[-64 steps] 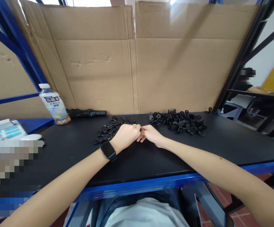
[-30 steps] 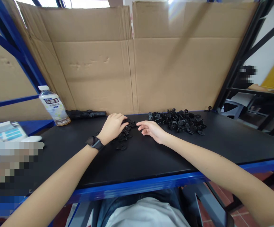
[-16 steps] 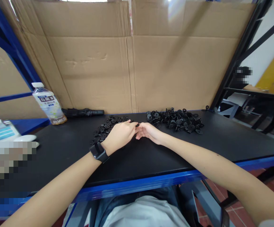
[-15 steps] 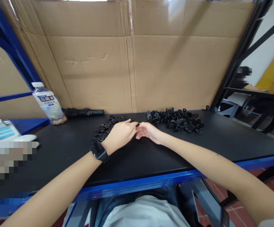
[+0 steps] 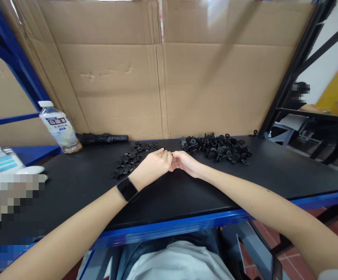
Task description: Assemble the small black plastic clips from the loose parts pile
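Observation:
My left hand (image 5: pixel 156 165), with a black smartwatch (image 5: pixel 127 189) on its wrist, meets my right hand (image 5: pixel 185 162) above the middle of the table. The fingers of both hands are bent and closed, fingertips against fingertips. Between them is a small black plastic part, almost wholly covered by the fingers, so its shape cannot be made out. Just left of my left hand lies a spread pile of flat black plastic pieces (image 5: pixel 131 157). Beyond my right hand sits a taller heap of round black plastic discs with holes (image 5: pixel 221 149).
The black tabletop (image 5: pixel 78 190) has a blue front edge. At the left stand a tea bottle (image 5: pixel 60 130), a folded black umbrella (image 5: pixel 105 138) and a white mouse-like object (image 5: pixel 32 170). Cardboard (image 5: pixel 113 85) walls off the back. A person (image 5: pixel 298 103) sits beyond the frame at right.
My left hand has turned and shifted slightly right, closing in on my right fingertips. The black part, partly visible before, is now more covered. My right hand has barely moved.

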A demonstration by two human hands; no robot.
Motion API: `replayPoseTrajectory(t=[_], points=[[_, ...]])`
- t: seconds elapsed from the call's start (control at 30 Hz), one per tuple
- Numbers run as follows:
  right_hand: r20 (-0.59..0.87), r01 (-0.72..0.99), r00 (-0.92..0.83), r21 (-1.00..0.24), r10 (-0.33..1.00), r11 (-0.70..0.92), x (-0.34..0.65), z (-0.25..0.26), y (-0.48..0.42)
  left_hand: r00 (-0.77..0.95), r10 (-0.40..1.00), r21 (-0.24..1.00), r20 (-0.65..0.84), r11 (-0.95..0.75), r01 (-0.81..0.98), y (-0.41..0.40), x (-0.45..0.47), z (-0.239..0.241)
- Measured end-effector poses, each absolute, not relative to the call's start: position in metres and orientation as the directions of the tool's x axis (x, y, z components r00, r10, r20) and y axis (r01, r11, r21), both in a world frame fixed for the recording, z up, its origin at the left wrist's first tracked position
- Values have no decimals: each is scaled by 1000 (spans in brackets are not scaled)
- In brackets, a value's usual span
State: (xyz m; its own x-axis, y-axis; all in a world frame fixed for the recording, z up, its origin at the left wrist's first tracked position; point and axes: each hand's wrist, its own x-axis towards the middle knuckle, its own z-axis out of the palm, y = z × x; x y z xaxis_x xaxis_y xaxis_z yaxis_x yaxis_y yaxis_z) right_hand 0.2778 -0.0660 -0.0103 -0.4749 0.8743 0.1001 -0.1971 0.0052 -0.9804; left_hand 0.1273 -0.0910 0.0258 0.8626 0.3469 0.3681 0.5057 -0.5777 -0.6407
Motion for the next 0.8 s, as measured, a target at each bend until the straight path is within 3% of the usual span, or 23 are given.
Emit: replayPoseTrajectory(t=[0.3, 0.5, 0.6, 0.8], points=[[126, -263, -392, -965, 911, 20, 277, -12, -67, 834, 313, -584, 454, -603, 544, -92, 130, 18], [140, -279, -362, -959, 922, 36, 276, -10, -70, 854, 279, -677, 440, -522, 519, -90, 129, 17], [118, -283, -335, -959, 935, 20, 273, -8, -74, 851, 252, -667, 460, -535, 519, -87, 128, 17], [61, -421, -192, -907, 980, -26, 264, -8, -84, 867, 157, -702, 474, -528, 479, -82, 123, 21]])
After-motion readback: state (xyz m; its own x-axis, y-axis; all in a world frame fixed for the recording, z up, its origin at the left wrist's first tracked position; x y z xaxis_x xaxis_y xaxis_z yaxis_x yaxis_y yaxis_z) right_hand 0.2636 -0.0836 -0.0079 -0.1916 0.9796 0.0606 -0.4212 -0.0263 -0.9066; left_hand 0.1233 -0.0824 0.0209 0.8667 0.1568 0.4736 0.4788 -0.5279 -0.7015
